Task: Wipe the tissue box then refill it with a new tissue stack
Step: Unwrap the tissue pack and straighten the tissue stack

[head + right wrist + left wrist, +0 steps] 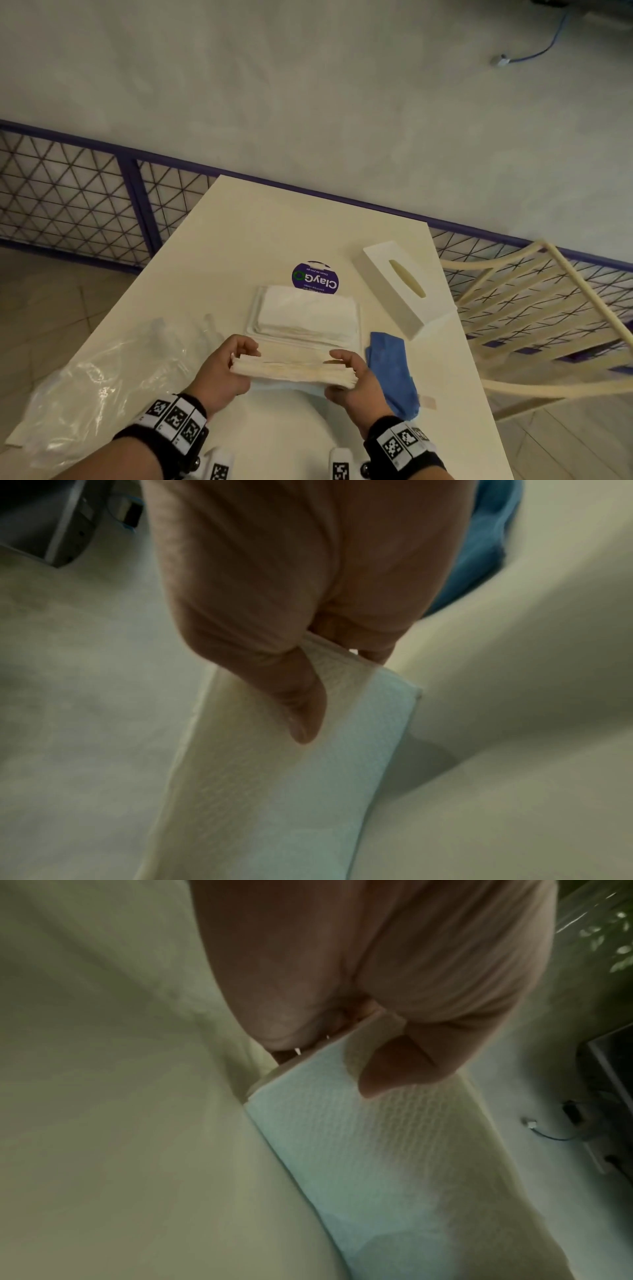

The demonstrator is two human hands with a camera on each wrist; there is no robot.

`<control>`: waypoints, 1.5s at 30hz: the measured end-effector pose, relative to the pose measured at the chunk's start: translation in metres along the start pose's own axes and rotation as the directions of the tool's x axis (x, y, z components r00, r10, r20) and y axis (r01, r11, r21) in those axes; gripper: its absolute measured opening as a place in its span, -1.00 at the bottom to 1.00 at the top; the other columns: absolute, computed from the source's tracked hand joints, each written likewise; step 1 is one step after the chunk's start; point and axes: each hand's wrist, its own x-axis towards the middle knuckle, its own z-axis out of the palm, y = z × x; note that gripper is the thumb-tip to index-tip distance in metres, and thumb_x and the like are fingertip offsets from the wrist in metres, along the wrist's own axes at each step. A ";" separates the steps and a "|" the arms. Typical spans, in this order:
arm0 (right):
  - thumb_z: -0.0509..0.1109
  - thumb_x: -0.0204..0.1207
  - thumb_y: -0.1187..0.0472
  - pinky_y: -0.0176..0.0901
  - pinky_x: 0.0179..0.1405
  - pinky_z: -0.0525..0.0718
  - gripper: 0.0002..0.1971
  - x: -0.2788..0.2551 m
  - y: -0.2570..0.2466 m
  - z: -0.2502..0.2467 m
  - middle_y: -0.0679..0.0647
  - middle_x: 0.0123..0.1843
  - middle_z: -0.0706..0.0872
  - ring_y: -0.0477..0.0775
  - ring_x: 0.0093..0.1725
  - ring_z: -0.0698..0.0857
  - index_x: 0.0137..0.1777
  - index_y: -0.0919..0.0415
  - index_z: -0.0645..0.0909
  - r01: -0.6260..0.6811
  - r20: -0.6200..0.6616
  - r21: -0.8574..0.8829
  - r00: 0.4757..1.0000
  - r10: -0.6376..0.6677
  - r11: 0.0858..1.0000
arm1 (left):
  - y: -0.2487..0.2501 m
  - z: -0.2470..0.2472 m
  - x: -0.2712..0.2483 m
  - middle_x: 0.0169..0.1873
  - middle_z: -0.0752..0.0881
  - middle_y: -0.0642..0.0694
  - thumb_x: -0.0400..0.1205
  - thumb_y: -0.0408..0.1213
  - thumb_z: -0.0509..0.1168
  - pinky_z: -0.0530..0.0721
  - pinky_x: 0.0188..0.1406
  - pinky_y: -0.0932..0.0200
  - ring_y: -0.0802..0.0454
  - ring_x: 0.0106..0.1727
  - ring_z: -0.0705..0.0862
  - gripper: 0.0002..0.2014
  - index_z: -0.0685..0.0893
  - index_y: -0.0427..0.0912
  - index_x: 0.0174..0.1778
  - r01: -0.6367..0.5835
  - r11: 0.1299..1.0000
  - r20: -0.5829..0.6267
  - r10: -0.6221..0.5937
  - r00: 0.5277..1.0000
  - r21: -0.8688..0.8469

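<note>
I hold a white tissue stack just above the table, one end in each hand. My left hand grips its left end, thumb on top, and my right hand grips its right end. Both wrist views show a thumb pressed on the embossed tissue stack. Beyond my hands lies the tissue box base, a flat white tray with some tissues in it. The white tissue box cover, with its oval slot, lies at the right. A blue cloth lies beside my right hand.
A clear plastic wrapper lies on the left of the white table. A round purple sticker sits behind the base. A cream slatted chair stands right of the table, and a purple mesh fence runs behind.
</note>
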 end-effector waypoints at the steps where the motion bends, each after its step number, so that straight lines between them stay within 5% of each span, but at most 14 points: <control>1: 0.49 0.23 0.57 -0.40 -0.10 0.63 -0.38 0.000 0.002 0.000 0.02 0.04 0.68 -0.16 -0.12 0.65 0.21 -0.03 0.59 0.002 -0.016 -0.008 1.000 -0.002 1.000 | -0.003 0.001 0.000 0.00 0.67 -0.16 0.07 -0.54 0.22 0.53 -0.42 0.37 0.06 -0.18 0.58 -0.41 0.58 -0.13 0.06 -0.008 1.000 -0.006 0.008 1.000 0.008; 6: 0.48 0.22 0.59 -0.46 -0.17 0.63 -0.37 0.003 0.005 -0.002 0.00 -0.06 0.61 -0.13 -0.17 0.60 0.23 0.02 0.58 0.004 -0.043 -0.026 0.999 -0.005 1.000 | -0.017 0.002 0.005 0.10 0.61 -0.08 0.08 -0.49 0.28 0.56 -0.18 0.51 0.17 0.11 0.59 -0.28 0.50 0.11 0.18 -0.045 0.993 -0.013 0.047 0.999 0.108; 9: 0.48 0.26 0.48 -0.43 -0.18 0.61 -0.55 0.005 0.010 -0.002 0.00 -0.13 0.71 -0.09 -0.21 0.63 0.06 -0.01 0.63 -0.010 -0.067 -0.160 0.998 0.000 0.987 | -0.024 -0.001 0.005 0.03 0.67 -0.01 0.09 -0.30 0.43 0.56 -0.13 0.52 0.27 0.00 0.65 -0.40 0.54 0.29 0.01 -0.015 0.987 -0.001 0.016 1.000 0.160; 11: 0.49 0.30 0.39 -0.36 -0.16 0.59 -0.70 0.009 0.013 -0.002 0.00 -0.19 0.73 -0.02 -0.19 0.65 -0.11 -0.03 0.59 0.000 -0.076 -0.276 0.997 -0.022 0.961 | -0.027 -0.002 0.005 -0.08 0.72 0.01 0.08 -0.13 0.48 0.60 -0.14 0.40 0.23 -0.12 0.68 -0.53 0.60 0.24 -0.09 0.012 0.982 -0.023 -0.007 1.000 0.190; 14: 0.45 0.40 0.27 -0.57 -0.27 0.49 -0.74 0.014 0.013 0.000 -0.17 -0.29 0.61 -0.26 -0.33 0.61 -0.22 -0.09 0.44 0.044 -0.039 -0.465 0.997 -0.070 0.884 | -0.025 -0.001 0.006 -0.10 0.74 0.00 0.10 -0.03 0.50 0.59 -0.09 0.39 0.12 -0.04 0.70 -0.53 0.64 0.11 -0.06 0.024 0.967 0.012 -0.028 1.000 0.252; 17: 0.47 0.39 0.33 -0.61 -0.26 0.51 -0.75 0.014 0.012 -0.001 -0.14 -0.24 0.64 -0.42 -0.25 0.63 -0.16 0.01 0.48 0.036 -0.047 -0.413 0.997 -0.060 0.910 | -0.019 0.001 0.006 -0.13 0.73 -0.09 0.19 -0.18 0.48 0.58 -0.22 0.36 0.12 -0.19 0.66 -0.66 0.58 0.14 -0.16 -0.021 0.961 0.050 0.007 0.999 0.275; 22: 0.52 0.35 0.36 -0.55 -0.12 0.55 -0.54 0.012 0.020 -0.006 -0.14 -0.02 0.70 -0.14 -0.04 0.67 0.21 0.09 0.49 -0.073 -0.045 -0.286 0.997 0.062 0.956 | -0.023 -0.002 0.003 -0.04 0.68 -0.01 0.17 -0.23 0.46 0.66 -0.18 0.33 0.05 -0.09 0.69 -0.45 0.48 0.32 0.01 0.008 0.947 0.068 -0.032 0.997 0.322; 25: 0.49 0.41 0.37 -0.46 -0.10 0.48 -0.69 0.013 0.016 -0.006 -0.17 -0.15 0.63 -0.38 -0.25 0.63 0.01 0.07 0.47 -0.056 -0.066 -0.300 0.997 0.038 0.952 | -0.022 -0.001 0.004 -0.07 0.73 0.00 0.23 -0.28 0.42 0.67 -0.11 0.30 0.16 -0.08 0.70 -0.52 0.53 0.31 -0.03 -0.016 0.936 0.079 -0.012 0.997 0.351; 29: 0.51 0.36 0.35 -0.59 -0.21 0.54 -0.69 0.015 0.020 -0.007 -0.16 -0.21 0.71 -0.26 -0.22 0.67 -0.09 -0.05 0.52 0.040 -0.039 -0.500 0.997 -0.068 0.865 | -0.021 0.000 0.003 -0.11 0.75 0.00 0.26 -0.35 0.42 0.66 -0.15 0.36 0.25 -0.09 0.69 -0.51 0.55 0.32 -0.04 -0.032 0.937 0.049 0.016 0.999 0.349; 32: 0.67 0.13 0.30 -0.44 -0.19 0.64 -0.59 0.012 0.010 -0.006 -0.23 -0.28 0.76 -0.23 -0.26 0.73 -0.14 -0.12 0.62 -0.160 0.075 -0.280 0.979 0.188 0.947 | -0.020 0.001 -0.001 -0.15 0.76 0.03 0.20 -0.17 0.47 0.68 -0.14 0.30 0.20 -0.14 0.71 -0.54 0.55 0.30 -0.03 -0.007 0.945 0.055 -0.012 0.998 0.328; 33: 0.72 0.04 0.25 -0.39 -0.22 0.69 -0.58 0.014 0.012 -0.010 -0.22 -0.29 0.77 -0.21 -0.28 0.75 -0.16 -0.10 0.69 -0.119 0.032 -0.312 0.990 0.136 0.943 | -0.018 0.001 -0.002 -0.16 0.76 0.05 0.20 -0.10 0.47 0.67 -0.10 0.25 0.19 -0.15 0.71 -0.57 0.57 0.28 -0.04 -0.008 0.946 0.060 -0.012 0.998 0.323; 36: 0.59 0.35 0.15 -0.33 -0.04 0.67 -0.75 0.014 0.002 -0.012 -0.13 -0.12 0.75 -0.04 -0.06 0.73 -0.04 -0.07 0.62 -0.018 -0.046 -0.317 0.999 0.004 0.948 | -0.002 0.004 0.006 -0.18 0.76 0.12 0.36 -0.19 0.52 0.65 0.03 0.20 0.20 -0.04 0.71 -0.67 0.61 0.18 -0.04 -0.018 0.953 0.009 0.016 1.000 0.303; 39: 0.49 0.46 0.06 0.00 0.16 0.73 -0.87 0.026 -0.016 -0.019 -0.07 -0.02 0.80 -0.02 0.02 0.78 -0.03 -0.08 0.63 -0.073 -0.112 -0.150 0.992 0.057 0.986 | 0.027 0.004 0.035 -0.01 0.73 0.10 0.47 -0.25 0.50 0.59 0.07 0.17 0.10 0.05 0.70 -0.63 0.55 0.01 0.13 -0.028 0.952 -0.093 0.060 0.994 0.306; 45: 0.44 0.51 0.10 0.13 -0.12 0.82 -0.67 0.078 -0.070 -0.033 0.14 0.05 0.77 0.18 -0.03 0.79 0.21 0.23 0.57 -0.080 -0.231 0.063 0.968 0.093 0.995 | 0.084 0.008 0.091 0.11 0.67 -0.10 0.51 -0.22 0.46 0.57 0.11 0.12 -0.05 0.07 0.64 -0.43 0.44 -0.10 0.43 0.053 0.968 -0.232 0.006 0.973 0.246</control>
